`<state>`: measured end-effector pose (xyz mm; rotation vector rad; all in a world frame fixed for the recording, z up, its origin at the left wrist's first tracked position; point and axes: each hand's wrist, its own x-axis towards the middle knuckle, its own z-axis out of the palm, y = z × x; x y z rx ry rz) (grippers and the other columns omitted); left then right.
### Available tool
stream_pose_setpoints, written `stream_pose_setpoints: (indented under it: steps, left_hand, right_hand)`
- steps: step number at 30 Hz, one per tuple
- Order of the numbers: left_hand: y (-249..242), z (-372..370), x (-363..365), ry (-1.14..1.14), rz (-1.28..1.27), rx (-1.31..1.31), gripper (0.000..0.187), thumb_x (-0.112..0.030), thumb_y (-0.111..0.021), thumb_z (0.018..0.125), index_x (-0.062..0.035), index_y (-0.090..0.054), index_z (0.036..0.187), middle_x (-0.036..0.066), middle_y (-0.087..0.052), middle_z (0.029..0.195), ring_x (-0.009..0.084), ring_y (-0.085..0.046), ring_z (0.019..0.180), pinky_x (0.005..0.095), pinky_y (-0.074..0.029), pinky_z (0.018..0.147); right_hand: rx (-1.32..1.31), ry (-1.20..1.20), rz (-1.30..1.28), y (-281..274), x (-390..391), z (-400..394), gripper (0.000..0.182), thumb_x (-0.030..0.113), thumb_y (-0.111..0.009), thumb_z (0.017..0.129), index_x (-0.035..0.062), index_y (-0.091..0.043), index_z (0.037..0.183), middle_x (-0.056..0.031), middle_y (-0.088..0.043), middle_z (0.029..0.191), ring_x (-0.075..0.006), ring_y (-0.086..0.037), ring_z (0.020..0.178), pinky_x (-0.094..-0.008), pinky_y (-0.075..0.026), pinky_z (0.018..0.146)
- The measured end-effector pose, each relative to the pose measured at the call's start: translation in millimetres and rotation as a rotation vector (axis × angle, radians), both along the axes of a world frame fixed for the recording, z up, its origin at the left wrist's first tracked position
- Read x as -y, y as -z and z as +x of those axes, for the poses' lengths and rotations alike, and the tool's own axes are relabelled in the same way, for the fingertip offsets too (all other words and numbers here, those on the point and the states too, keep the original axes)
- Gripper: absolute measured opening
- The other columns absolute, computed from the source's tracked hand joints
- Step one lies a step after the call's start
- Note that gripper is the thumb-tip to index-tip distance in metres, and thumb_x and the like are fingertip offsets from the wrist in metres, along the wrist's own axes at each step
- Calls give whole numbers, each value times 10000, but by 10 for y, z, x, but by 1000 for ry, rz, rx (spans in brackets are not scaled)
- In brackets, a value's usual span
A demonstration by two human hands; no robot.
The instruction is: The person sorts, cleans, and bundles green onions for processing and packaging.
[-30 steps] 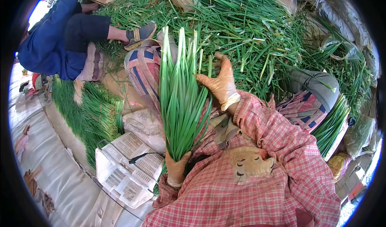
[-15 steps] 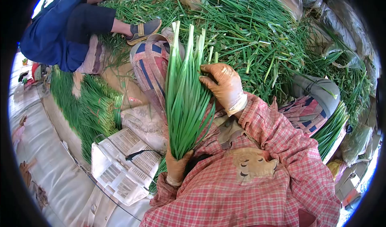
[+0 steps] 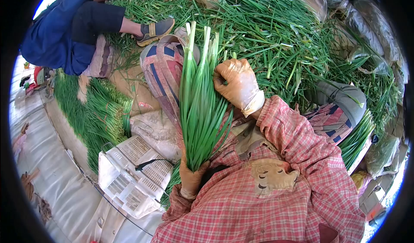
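A bunch of garlic chives (image 3: 200, 109) stands nearly upright in front of me, pale stem ends up and green leaves hanging down. My gloved left hand (image 3: 192, 178) is closed around the leafy lower end. Beside the upper right side of the bunch is my gloved right hand (image 3: 239, 83), its fingers curled in a pinch. Whatever lies between those fingertips is hidden. A few short stem ends show just above its knuckles. Behind both hands spreads a large loose pile of garlic chives (image 3: 276, 40).
A white plastic basket (image 3: 129, 174) with a handle sits at my left. Bundled chives (image 3: 105, 109) lie beyond it, and more chives (image 3: 358, 135) lie at my right. Another person (image 3: 69, 32) in blue sits at upper left. Clear plastic bags (image 3: 364, 23) line the right edge.
My right hand has rotated and its fingers have curled in tighter at the side of the bunch. The left hand and the bunch have hardly moved.
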<state>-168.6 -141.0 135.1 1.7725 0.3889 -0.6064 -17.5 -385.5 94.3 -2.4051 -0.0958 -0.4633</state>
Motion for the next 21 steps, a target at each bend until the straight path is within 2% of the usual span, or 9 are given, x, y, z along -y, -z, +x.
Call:
stream_pose_setpoints:
  steps: [4,7,9,10,12,13,15,17,21]
  left_hand:
    - [-52,23,63,-87,-119,-25,707,-37,-710,687,-9,-346,1292,72,-533,1128,158,-511,995,277,-395,885]
    - [-18,35,55,-99,-192,-26,696,-23,-703,687,-9,-350,1286,73,-528,1136,160,-510,1003,279,-399,882]
    - [-7,54,60,-115,-272,-36,687,-11,-695,690,-11,-351,1284,72,-525,1142,159,-509,1007,278,-402,879]
    - [-82,86,79,-137,-324,-93,660,0,-690,687,-11,-369,1264,69,-532,1130,161,-517,999,282,-408,874]
    - [-47,74,40,-177,-361,-120,643,1,-688,689,-10,-378,1253,67,-542,1114,162,-523,990,285,-409,873]
    - [-13,56,10,-196,-382,-132,635,2,-687,690,-10,-383,1247,66,-548,1106,163,-526,986,286,-410,872]
    - [62,50,-68,-147,-356,-133,609,6,-682,695,-12,-399,1234,68,-544,1112,164,-526,991,288,-407,878]
    - [55,4,-112,-132,-325,-149,599,11,-679,696,-13,-406,1229,72,-534,1127,163,-520,1001,286,-403,882]
    - [31,25,-54,-126,-269,-74,637,14,-688,689,-13,-388,1250,77,-526,1139,163,-515,1008,287,-399,886]
  right_hand:
    - [52,-127,120,-330,7,-196,84,120,-580,620,94,-515,665,-70,-506,646,-255,-514,644,-381,-369,622]
    - [50,-503,695,-701,-18,-585,130,13,-591,617,69,-520,711,-64,-521,696,-237,-525,637,-347,-392,586]
    - [-121,-1018,1150,-961,254,-688,117,21,-630,665,46,-549,746,-88,-523,685,-247,-537,653,-354,-413,589]
    - [-170,-1074,1175,-893,390,-703,93,26,-625,686,36,-553,744,-89,-531,687,-250,-541,659,-359,-417,585]
    - [-301,-739,787,-703,681,-640,66,41,-615,720,18,-565,756,-96,-551,702,-255,-551,678,-355,-430,587]
    - [-362,-343,377,-626,777,-592,65,50,-611,734,11,-575,771,-101,-563,715,-258,-556,690,-347,-440,595]
    - [-266,148,375,-506,788,-487,106,89,-607,741,18,-597,819,-109,-572,740,-267,-555,698,-318,-452,617]
    - [-147,77,590,-528,680,-387,143,116,-620,724,26,-610,835,-116,-568,749,-270,-557,715,-331,-453,660]
    - [-425,-81,219,-393,481,-258,280,309,-633,706,71,-637,853,-128,-602,823,-293,-568,822,-390,-434,721]
